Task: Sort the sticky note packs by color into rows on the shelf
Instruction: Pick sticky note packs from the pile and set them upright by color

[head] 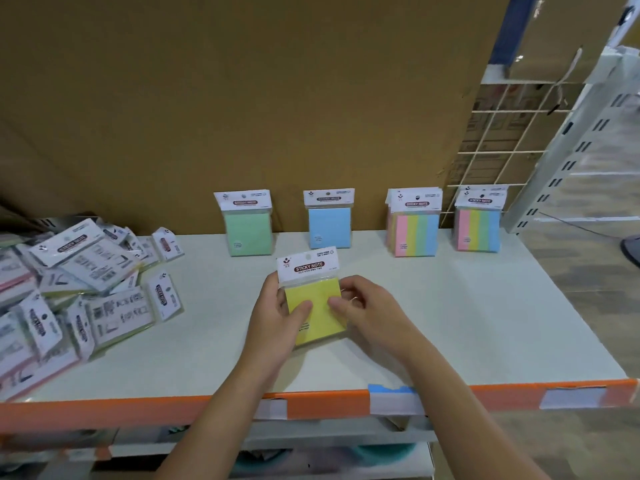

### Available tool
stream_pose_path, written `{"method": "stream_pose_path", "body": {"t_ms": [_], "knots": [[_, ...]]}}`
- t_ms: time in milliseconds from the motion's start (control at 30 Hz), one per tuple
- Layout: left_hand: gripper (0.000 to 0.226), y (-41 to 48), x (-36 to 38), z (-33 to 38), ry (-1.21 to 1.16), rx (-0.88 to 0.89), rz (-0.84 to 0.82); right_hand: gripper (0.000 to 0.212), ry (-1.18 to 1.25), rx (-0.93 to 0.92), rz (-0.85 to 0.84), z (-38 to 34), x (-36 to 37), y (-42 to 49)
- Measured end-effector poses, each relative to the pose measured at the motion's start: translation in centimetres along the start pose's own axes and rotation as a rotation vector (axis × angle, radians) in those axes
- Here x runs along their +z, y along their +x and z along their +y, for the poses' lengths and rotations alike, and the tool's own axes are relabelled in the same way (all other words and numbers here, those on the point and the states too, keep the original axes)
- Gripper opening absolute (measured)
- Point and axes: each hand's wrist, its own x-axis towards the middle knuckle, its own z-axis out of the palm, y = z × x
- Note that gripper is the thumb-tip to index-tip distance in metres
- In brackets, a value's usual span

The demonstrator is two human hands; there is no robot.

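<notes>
Both hands grip one yellow pack over the middle of the shelf: left hand curled round its left edge, right hand pinching its right side. At the far wall stand a green pack, a blue pack and, further right, striped packs. A pile lies at the left.

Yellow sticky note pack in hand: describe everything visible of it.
The yellow pack is a square pad in clear wrap under a white header card printed STICKY NOTE. It faces the camera, header up, slightly tilted, over the white shelf. The left hand grips its left edge, thumb on the face; the right hand pinches its right edge.
</notes>
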Motion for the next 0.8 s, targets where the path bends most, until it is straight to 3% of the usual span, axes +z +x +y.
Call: {"method": "stream_pose_path", "body": {"t_ms": [167,333,400,467,533,633,733,800], "knots": [[0.034,1.1,-6.6,1.1,0.154,0.094,0.054,0.017,-0.118,-0.020,-0.031,-1.9,5.8,2.8],[0.027,3.0,-15.6,1.9,0.232,0.157,0.205,0.016,-0.108,-0.015,0.105,-4.7,12.1,6.6],[0.022,4.0,-19.1,2.1,0.398,0.186,0.211,0.021,-0.143,-0.023,0.167,-6.1,14.3,8.5],[0.013,5.7,-22.3,2.4,0.723,0.230,0.189,0.021,-0.187,-0.039,0.205,-7.4,16.3,10.2],[0.023,7.6,-24.9,3.0,1.085,0.249,0.164,0.020,-0.234,-0.045,0.229,-8.5,18.1,11.6],[0.054,9.9,-27.2,3.7,1.471,0.083,0.069,0.020,-0.271,-0.042,0.268,-9.2,20.0,13.0],[0.073,11.6,-28.0,3.2,1.615,-0.044,0.019,0.014,-0.313,-0.038,0.313,-9.0,21.2,13.3],[0.073,12.4,-28.2,3.0,1.631,-0.052,-0.012,0.015,-0.333,-0.031,0.332,-8.7,21.7,13.4]]}}
